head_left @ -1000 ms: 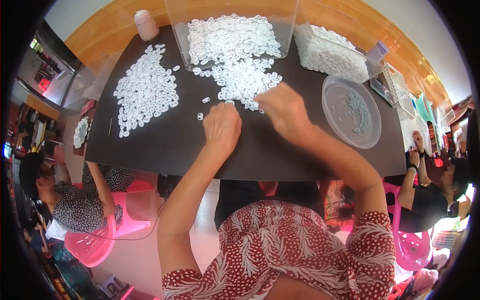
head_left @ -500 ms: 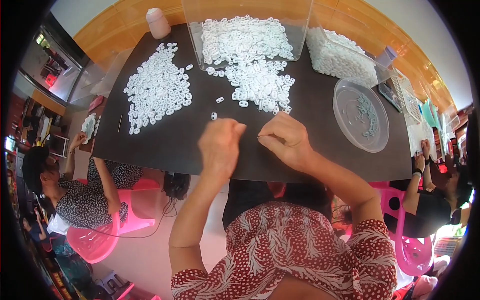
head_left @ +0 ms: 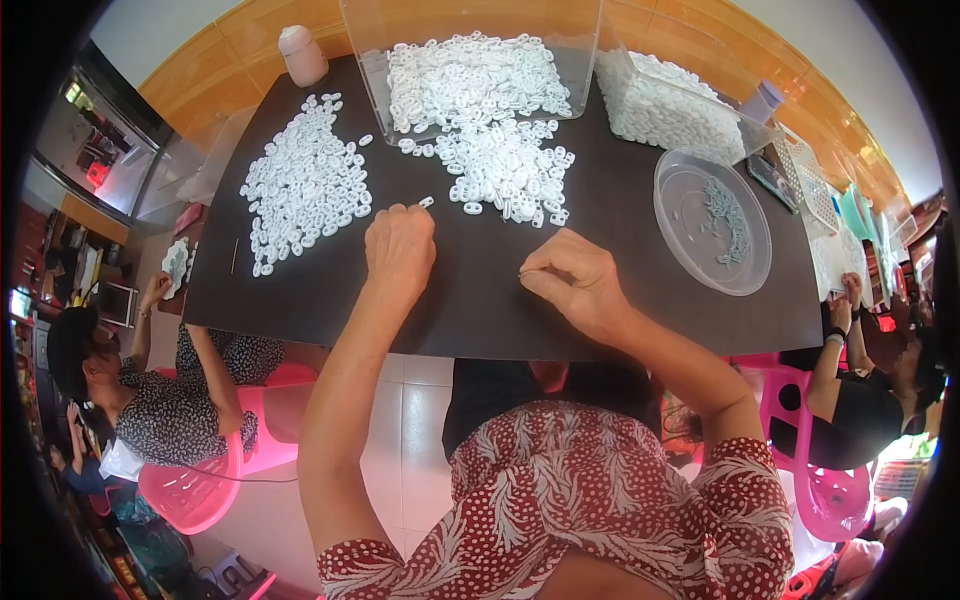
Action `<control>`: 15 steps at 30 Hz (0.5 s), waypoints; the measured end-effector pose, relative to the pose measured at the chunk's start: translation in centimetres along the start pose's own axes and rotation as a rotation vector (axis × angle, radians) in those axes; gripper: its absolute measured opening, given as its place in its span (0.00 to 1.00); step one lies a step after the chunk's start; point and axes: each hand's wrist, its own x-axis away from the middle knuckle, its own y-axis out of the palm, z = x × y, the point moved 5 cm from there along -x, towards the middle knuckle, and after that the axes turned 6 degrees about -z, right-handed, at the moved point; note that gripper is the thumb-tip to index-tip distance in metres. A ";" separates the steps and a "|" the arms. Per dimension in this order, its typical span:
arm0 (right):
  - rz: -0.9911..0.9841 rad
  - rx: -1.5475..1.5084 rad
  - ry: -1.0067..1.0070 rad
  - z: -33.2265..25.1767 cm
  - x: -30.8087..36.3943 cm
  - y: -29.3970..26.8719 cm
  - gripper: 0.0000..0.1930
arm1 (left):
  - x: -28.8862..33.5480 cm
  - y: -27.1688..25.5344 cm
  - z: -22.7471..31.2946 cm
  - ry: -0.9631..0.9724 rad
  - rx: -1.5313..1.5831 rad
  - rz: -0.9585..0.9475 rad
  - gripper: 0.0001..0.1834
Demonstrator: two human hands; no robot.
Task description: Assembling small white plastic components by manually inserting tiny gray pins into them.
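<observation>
My left hand (head_left: 402, 248) rests palm down over the dark table, its fingers curled. Whatever lies beneath its fingertips is hidden. Just beyond them sits a single white oval piece with holes (head_left: 427, 202). My right hand (head_left: 575, 275) is closed in a pinch of thumb and forefinger; anything in it is too small to make out. Ahead of it, a heap of white oval pieces (head_left: 505, 170) spills from a clear box lying on its side (head_left: 372, 90). A second heap of such pieces (head_left: 305, 185) spreads to the left.
At the right lies a round clear tray (head_left: 680, 255) with small grey-green parts (head_left: 728, 222). Behind it stands a clear bin of white pieces (head_left: 665, 115), near a phone (head_left: 773, 183). A pink bottle (head_left: 303, 57) stands at the far left. Other people sit on both sides.
My left hand has moved left and away from me, covering the spot where a loose white piece lay. The right hand stays pinched in nearly the same place. The view has shifted slightly.
</observation>
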 end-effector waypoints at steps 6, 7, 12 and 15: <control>0.012 -0.078 0.102 0.3 0.7 -0.2 0.02 | 1.8 -0.6 1.2 0.161 -0.140 0.061 0.04; 0.016 -0.080 0.104 0.2 0.8 -0.2 0.02 | 2.1 -0.6 1.0 0.165 -0.142 0.060 0.04; 0.013 -0.151 0.171 0.5 1.4 0.4 0.01 | 4.2 -1.6 -0.3 0.076 0.388 0.243 0.04; 0.012 -0.250 0.246 0.5 1.5 1.0 0.02 | 6.3 -1.4 0.6 -0.148 0.973 0.109 0.04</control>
